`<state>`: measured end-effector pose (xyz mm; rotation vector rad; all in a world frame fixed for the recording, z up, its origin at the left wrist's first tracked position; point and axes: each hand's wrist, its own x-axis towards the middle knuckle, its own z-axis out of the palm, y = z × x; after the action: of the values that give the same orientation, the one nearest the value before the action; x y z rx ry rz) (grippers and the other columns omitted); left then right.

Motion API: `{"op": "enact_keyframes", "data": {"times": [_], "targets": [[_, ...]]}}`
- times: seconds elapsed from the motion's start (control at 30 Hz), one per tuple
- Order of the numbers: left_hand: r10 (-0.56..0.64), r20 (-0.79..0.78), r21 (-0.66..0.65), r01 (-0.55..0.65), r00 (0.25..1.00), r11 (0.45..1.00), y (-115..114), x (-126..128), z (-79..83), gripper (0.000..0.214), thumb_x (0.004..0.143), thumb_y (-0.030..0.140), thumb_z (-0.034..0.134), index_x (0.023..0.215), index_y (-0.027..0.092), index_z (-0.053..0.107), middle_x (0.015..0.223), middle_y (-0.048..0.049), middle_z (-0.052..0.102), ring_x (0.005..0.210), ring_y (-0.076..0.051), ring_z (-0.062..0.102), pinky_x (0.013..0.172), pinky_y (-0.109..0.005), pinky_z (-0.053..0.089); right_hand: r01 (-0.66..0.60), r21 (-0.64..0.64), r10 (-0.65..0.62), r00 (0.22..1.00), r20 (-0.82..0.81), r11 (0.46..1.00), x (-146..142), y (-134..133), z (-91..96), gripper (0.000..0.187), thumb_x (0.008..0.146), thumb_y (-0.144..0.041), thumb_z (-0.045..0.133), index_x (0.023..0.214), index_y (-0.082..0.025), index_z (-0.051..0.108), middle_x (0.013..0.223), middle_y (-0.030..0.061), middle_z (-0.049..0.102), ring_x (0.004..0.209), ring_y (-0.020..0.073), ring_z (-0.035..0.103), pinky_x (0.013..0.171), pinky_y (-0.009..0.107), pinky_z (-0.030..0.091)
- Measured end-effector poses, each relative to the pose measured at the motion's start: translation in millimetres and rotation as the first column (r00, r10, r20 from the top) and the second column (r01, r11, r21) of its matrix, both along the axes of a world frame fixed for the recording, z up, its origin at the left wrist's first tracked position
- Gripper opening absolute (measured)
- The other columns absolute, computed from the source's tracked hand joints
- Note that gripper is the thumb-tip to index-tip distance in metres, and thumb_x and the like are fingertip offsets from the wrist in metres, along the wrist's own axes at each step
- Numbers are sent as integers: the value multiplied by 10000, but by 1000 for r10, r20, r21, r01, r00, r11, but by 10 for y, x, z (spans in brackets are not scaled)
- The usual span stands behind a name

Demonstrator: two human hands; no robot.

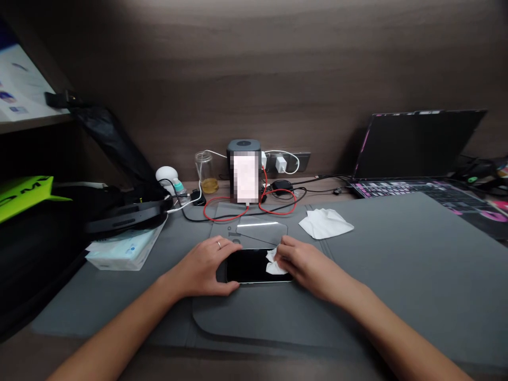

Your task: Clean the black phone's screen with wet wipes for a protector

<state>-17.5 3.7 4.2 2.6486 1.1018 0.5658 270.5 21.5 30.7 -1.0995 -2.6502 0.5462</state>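
Note:
A smartphone (248, 266) with a dark screen lies flat and sideways on the grey desk mat. My left hand (206, 266) grips its left end, thumb along the near edge and fingers at the far edge. Bunched in the closed fingers of my right hand (300, 264) is a white tissue (275, 263), pressed against the right part of the screen. Just beyond the phone rests a clear glass screen protector (262, 230). A second, crumpled white tissue (326, 223) lies farther back to the right.
An open laptop (420, 148) stands at the back right. Behind the phone are a dark box-shaped device (243, 145), a red cable (205, 210), and a glass jar (209, 185). A tissue pack (123, 250) lies left on the desk mat (397, 275).

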Motion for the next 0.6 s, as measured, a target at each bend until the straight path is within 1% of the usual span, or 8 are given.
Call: {"op": "enact_keyframes", "data": {"times": [0.1, 0.23, 0.33, 0.4, 0.47, 0.6], "targets": [[20, -29, 60, -18, 999, 998, -22, 34, 21, 636, 729, 371, 728, 1311, 199, 538, 1194, -112, 671, 1082, -306, 624, 947, -483, 524, 19, 1, -19, 1000, -16, 1000, 21, 7, -19, 215, 998, -164, 453, 798, -182, 530, 902, 48, 541, 728, 148, 547, 654, 268, 438], [34, -47, 92, -30, 998, 995, -31, 19, 1, 689, 754, 400, 711, 1376, 194, 497, 1217, -127, 692, 1103, -316, 662, 912, -468, 562, 74, 51, -71, 996, -45, 996, 17, 32, -57, 224, 1012, -190, 446, 802, -189, 526, 886, 48, 538, 711, 152, 539, 643, 277, 435], [60, -26, 82, -58, 998, 995, -38, 1, -35, 727, 756, 379, 702, 1416, 199, 459, 1246, -128, 700, 1078, -307, 705, 882, -439, 588, 62, 55, -59, 996, -60, 997, 16, 47, -78, 209, 1010, -181, 448, 815, -188, 524, 895, 49, 537, 717, 153, 540, 645, 276, 440], [67, -19, 65, -66, 998, 996, -46, 0, -45, 719, 751, 362, 707, 1407, 206, 458, 1258, -122, 700, 1081, -301, 711, 892, -429, 590, 52, 48, -49, 997, -65, 997, 21, 47, -88, 200, 1011, -176, 446, 827, -187, 525, 904, 51, 536, 733, 155, 545, 654, 274, 448], [86, -17, 45, -86, 996, 995, -59, 8, -42, 694, 742, 355, 719, 1375, 217, 468, 1227, -110, 715, 1041, -297, 727, 875, -425, 596, 55, 52, -51, 996, -69, 997, 27, 41, -101, 197, 1013, -179, 446, 834, -188, 529, 905, 50, 538, 741, 157, 546, 658, 271, 450], [174, 31, -14, -174, 984, 985, -75, 27, -44, 639, 723, 361, 738, 1292, 233, 477, 1133, -79, 733, 910, -286, 748, 803, -434, 611, 65, 73, -59, 994, -92, 995, 36, 30, -131, 185, 1015, -183, 457, 848, -191, 538, 901, 46, 546, 750, 158, 547, 665, 268, 452]]}}
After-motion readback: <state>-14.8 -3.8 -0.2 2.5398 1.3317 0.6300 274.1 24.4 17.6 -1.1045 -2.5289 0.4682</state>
